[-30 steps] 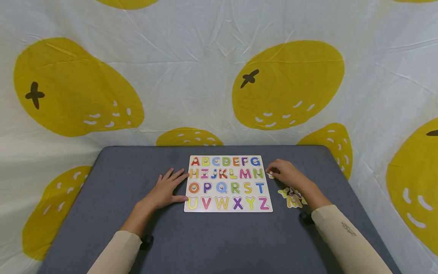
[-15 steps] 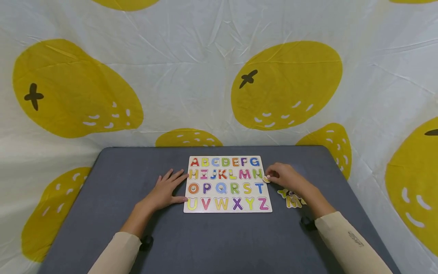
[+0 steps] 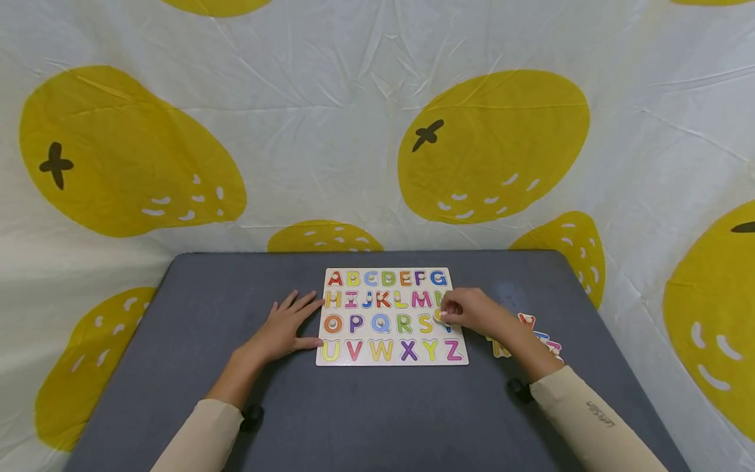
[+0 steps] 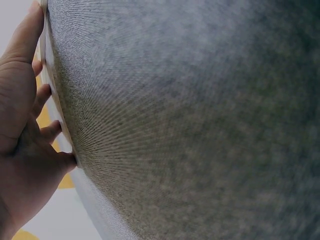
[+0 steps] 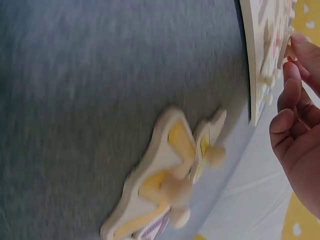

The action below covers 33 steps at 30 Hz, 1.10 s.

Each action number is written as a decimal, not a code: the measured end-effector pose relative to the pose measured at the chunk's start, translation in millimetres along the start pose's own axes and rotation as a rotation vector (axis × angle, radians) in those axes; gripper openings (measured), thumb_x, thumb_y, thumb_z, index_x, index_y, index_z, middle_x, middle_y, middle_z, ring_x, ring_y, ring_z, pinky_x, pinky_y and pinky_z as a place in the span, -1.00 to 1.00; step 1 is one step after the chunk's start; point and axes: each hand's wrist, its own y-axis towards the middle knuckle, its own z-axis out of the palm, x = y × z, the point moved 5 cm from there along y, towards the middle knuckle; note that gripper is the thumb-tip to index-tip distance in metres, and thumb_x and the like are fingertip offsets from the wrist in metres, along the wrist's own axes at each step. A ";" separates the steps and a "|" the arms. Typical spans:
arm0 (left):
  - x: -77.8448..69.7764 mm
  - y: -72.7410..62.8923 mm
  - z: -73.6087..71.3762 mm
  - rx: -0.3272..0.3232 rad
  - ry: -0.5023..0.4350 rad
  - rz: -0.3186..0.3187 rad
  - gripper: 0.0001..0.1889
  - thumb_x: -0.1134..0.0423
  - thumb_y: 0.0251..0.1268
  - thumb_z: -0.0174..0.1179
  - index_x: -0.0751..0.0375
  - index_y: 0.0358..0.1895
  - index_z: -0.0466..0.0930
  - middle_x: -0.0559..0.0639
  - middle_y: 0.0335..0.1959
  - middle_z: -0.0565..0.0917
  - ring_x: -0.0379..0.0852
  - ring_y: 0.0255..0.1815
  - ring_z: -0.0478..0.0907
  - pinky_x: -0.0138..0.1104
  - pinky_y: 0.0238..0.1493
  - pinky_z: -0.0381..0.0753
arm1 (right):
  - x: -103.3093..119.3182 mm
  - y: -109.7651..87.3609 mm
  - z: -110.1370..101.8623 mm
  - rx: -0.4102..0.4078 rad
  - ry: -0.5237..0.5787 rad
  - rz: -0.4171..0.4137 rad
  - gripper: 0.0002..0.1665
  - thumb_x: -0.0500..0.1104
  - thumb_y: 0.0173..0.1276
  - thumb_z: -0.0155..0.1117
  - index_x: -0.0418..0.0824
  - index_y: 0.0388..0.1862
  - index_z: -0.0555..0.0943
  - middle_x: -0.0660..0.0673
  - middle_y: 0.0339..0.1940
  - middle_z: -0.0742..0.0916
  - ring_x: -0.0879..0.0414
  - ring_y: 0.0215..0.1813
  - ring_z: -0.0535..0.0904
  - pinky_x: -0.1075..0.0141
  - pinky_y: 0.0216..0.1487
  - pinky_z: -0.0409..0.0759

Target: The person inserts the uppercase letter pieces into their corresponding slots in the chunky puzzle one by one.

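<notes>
A wooden alphabet puzzle board [image 3: 368, 362] lies on the grey table. Small knobs show on the letters of the upper rows and on O, P and Q; the bottom row, U to Z, shows printed letters without knobs. My left hand [image 3: 286, 331] rests at the board's left edge, fingers spread and thumb by the U. Over the board's right side, near S and T, my right hand [image 3: 478, 311] pinches a small yellow letter piece [image 3: 438, 316] between thumb and fingers. Its letter is mostly hidden. In the right wrist view the pinching fingers [image 5: 292, 75] are over the board.
A heap of loose letter pieces [image 3: 553, 345] lies right of the board, partly behind my right forearm. Close up, an orange-yellow zigzag letter piece [image 5: 167, 150] with a wooden knob lies there. A white curtain [image 3: 330, 131] with yellow fruit prints hangs behind the table.
My right hand has carried the yellow letter piece leftward from beside the board to above its right side, uncovering more of the loose heap. The left hand has stayed put.
</notes>
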 end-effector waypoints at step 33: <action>-1.9 -1.6 -2.0 -0.016 -0.003 0.005 -0.02 -0.24 0.17 0.45 -0.04 0.63 0.24 0.13 0.66 0.22 0.44 0.67 -0.04 0.52 0.44 -0.04 | 22.0 10.3 20.7 -0.075 -0.033 0.033 -0.73 -0.01 0.29 0.57 0.00 -0.46 0.61 0.15 -0.58 0.56 0.28 -0.49 0.42 0.40 -0.43 0.39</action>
